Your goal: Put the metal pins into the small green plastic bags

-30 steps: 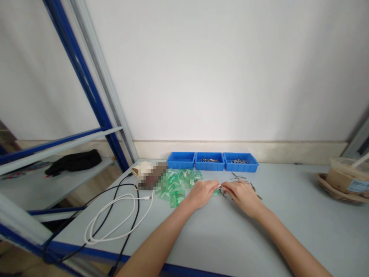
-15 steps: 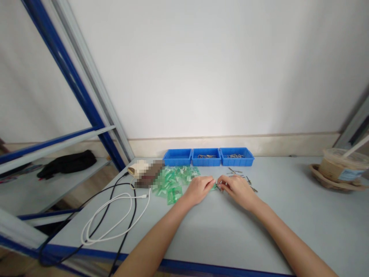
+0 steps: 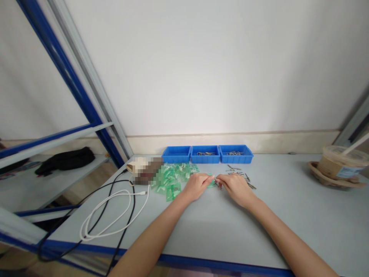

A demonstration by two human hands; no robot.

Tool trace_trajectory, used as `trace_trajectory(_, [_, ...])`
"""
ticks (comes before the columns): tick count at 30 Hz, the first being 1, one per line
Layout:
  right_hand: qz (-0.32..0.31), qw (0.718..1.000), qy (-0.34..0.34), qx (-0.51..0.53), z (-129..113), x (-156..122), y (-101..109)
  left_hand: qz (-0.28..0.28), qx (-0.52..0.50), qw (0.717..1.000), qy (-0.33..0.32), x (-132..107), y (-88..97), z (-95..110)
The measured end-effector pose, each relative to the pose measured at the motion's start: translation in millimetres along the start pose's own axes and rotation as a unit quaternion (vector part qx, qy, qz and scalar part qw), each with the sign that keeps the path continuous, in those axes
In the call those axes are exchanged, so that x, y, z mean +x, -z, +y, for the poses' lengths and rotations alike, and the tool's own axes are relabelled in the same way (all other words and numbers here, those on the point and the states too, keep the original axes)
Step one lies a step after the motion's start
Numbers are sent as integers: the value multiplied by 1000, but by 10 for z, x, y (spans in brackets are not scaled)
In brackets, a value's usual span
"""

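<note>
My left hand (image 3: 197,186) is closed in a pinch on a small green plastic bag (image 3: 211,185), whose edge shows just below the fingertips. My right hand (image 3: 236,189) meets it from the right, thumb and forefinger pinched at the bag's mouth on a small metal piece (image 3: 215,179); the fingers mostly cover it. Behind and right of that hand lie loose thin metal pieces (image 3: 234,168), like screws or pins. A pile of green bags (image 3: 173,179), some with metal parts inside, spreads out left of my left hand.
Three blue bins stand along the wall: the left bin (image 3: 176,157), the middle bin (image 3: 205,158) and the right bin (image 3: 236,158); the last two hold metal pieces. White cable (image 3: 106,234) and black cable (image 3: 131,215) loop at left. A lidded cup (image 3: 336,163) sits at far right.
Both hands stay together at the bag. The right fingertips have shifted slightly up and closer to the left fingertips. The whole view has tilted a little.
</note>
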State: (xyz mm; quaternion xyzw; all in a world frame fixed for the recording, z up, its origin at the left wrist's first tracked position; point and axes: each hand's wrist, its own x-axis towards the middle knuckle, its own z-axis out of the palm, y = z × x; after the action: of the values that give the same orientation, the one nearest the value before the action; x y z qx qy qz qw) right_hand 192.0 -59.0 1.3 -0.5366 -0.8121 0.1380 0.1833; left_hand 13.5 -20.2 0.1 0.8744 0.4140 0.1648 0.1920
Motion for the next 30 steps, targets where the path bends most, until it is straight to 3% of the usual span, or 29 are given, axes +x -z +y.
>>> trace_trajectory(6, [4, 999, -41, -19, 91, 4, -38, 44, -74, 993, 84, 34, 33, -140])
trace_trajectory(9, [25, 996, -78, -23, 175, 88, -76, 51, -20, 992, 109, 40, 52, -208])
trace_trajectory(14, [55, 994, -93, -6, 277, 559, -40, -6, 126, 981, 146, 42, 32, -197])
trace_trajectory(17, [62, 990, -119, -46, 287, 898, 20, -22, 132, 981, 138, 44, 36, -204])
trace_trajectory(20, [116, 980, -137, -88, 265, 1021, 40, -23, 121, 982, 143, 39, 85, -269])
trace_trajectory(22, [110, 986, -103, -74, 248, 928, 17, -24, 110, 982, 150, 31, 123, -321])
trace_trajectory(25, [27, 998, -26, -42, 231, 608, -61, -25, 105, 982, 154, 19, 148, -357])
trace_trajectory(27, [-19, 999, -37, -28, 218, 381, -119, -29, 111, 983, 145, 14, 135, -344])
trace_trajectory(30, [-18, 996, -68, -54, 184, 173, -190, -43, 132, 983, 120, 12, 92, -291])
